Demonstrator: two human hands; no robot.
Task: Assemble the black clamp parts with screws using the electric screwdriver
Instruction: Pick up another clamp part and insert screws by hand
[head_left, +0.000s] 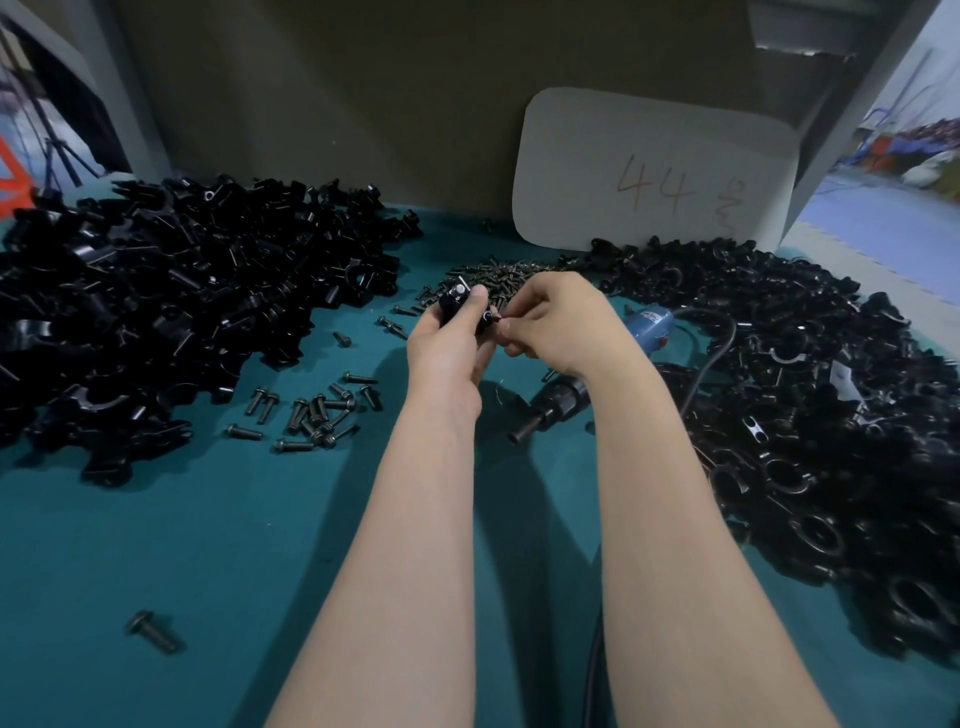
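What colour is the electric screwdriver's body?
Blue; the screwdriver body shows best in head view.

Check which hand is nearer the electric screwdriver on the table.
Right. The right hand pinches a screw just beside the electric screwdriver, which lies under its wrist; the left hand grips the clamp farther left.

Left hand (447, 353) covers most of the clamp (457, 301); right hand (556, 322) nearly hides the screw (492, 318); its arm hides the screwdriver's (558, 400) middle.
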